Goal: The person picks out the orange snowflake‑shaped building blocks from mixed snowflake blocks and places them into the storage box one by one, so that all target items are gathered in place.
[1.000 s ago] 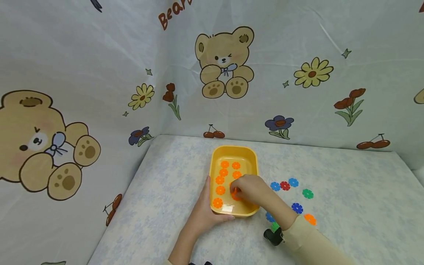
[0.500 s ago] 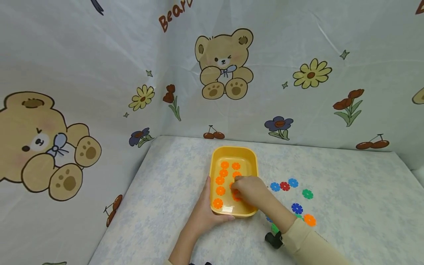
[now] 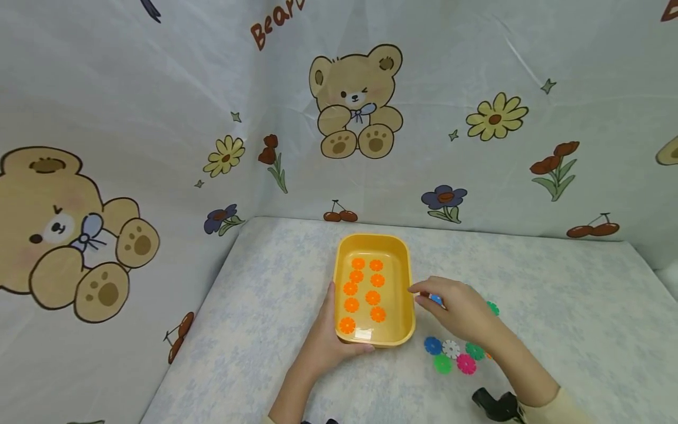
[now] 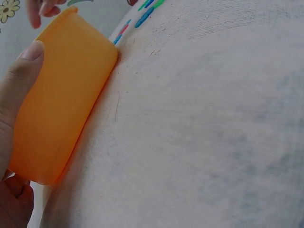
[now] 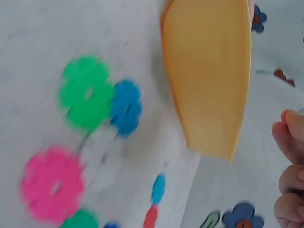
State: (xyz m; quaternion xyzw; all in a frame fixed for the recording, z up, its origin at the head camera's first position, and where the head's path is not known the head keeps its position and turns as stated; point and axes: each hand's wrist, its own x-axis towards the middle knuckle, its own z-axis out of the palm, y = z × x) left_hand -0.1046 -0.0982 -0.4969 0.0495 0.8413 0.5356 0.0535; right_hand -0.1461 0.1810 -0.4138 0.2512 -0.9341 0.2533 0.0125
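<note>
My left hand [image 3: 322, 343] grips a yellow plastic tray [image 3: 396, 294] at its near left corner, thumb along the near wall and fingers up the left side. Inside the tray lie several orange snowflake discs [image 3: 378, 314] in two loose columns, the left one longer. Just outside the tray's right rim hovers my right hand [image 3: 459, 306], thumb and forefinger apart with nothing visible between them. Its other fingers [image 5: 289, 206] are bent in the right wrist view. Beneath that hand a light blue disc [image 3: 436, 299] shows in part; discs behind it are hidden.
On the table right of the tray lie a blue disc [image 3: 432, 345], a white disc [image 3: 451, 349], a pink disc [image 3: 466, 364] and several green ones [image 3: 442, 364]. A black wrist camera [image 3: 495, 404] sits on the right wrist. A bear-print cloth [image 3: 296, 176] backs the table.
My right hand has left the tray and moved right, past its rim; the orange disc it was touching lies in the right column. The left hand and tray stay put.
</note>
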